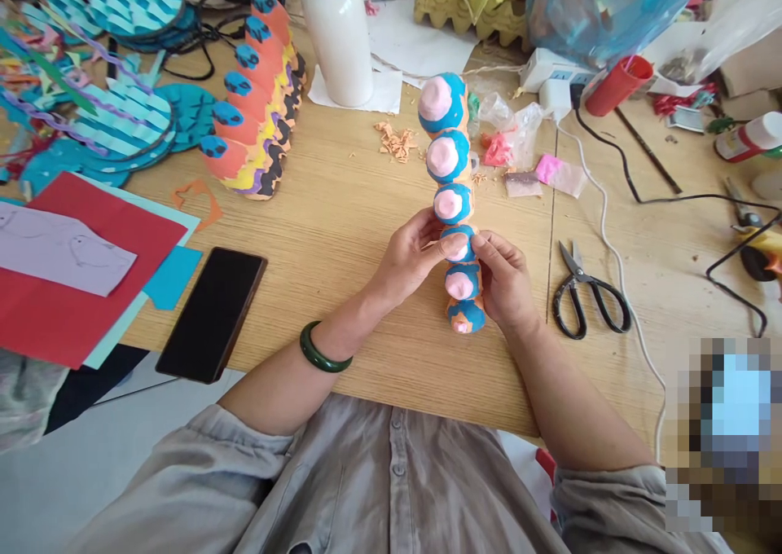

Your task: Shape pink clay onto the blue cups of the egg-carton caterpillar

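Observation:
A strip of egg-carton cups runs away from me over the table, its domes covered in blue and orange with a pale pink patch on each. My left hand grips its left side, the thumb pressed on the pink patch of a lower dome. From the right, my right hand holds the same strip, its thumb beside that dome. The fingers under the strip are partly hidden. The nearest dome has only a small pink dab.
Black-handled scissors lie right of my hands, near a white cable. A phone rests at left by coloured paper. Farther back stand a painted egg-carton strip, a white bottle and orange scraps.

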Demonstrator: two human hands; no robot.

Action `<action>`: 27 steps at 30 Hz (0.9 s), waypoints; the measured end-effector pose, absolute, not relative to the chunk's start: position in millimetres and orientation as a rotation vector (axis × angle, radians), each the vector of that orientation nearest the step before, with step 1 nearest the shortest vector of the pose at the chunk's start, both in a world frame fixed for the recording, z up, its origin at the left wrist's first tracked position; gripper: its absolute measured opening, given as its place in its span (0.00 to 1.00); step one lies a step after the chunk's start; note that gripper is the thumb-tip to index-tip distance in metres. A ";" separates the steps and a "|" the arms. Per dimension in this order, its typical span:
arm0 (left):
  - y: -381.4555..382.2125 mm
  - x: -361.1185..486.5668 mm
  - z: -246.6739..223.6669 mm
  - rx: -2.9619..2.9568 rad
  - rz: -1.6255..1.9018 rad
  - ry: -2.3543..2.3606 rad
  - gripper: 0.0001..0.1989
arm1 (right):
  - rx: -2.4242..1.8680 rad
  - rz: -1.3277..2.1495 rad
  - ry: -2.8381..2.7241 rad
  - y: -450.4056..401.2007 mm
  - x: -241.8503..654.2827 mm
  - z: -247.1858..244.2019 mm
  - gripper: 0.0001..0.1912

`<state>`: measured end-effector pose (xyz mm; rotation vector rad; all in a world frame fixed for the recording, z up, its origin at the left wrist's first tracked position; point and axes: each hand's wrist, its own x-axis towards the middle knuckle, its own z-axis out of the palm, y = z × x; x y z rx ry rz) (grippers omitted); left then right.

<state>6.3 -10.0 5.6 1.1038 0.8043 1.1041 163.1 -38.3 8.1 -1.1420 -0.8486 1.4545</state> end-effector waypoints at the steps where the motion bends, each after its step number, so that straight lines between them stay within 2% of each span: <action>1: -10.0 6.3 5.4 1.108 1.106 0.804 0.29 | -1.141 1.453 -0.836 -38.1 163.1 7.8 0.24; 19: -11.1 7.7 -1.5 1.183 1.143 0.811 0.34 | -1.141 1.420 -0.778 -34.3 163.5 5.8 0.23; 27: -9.9 5.5 2.2 1.141 1.108 0.723 0.30 | -1.128 1.406 -0.752 -34.3 161.3 7.0 0.23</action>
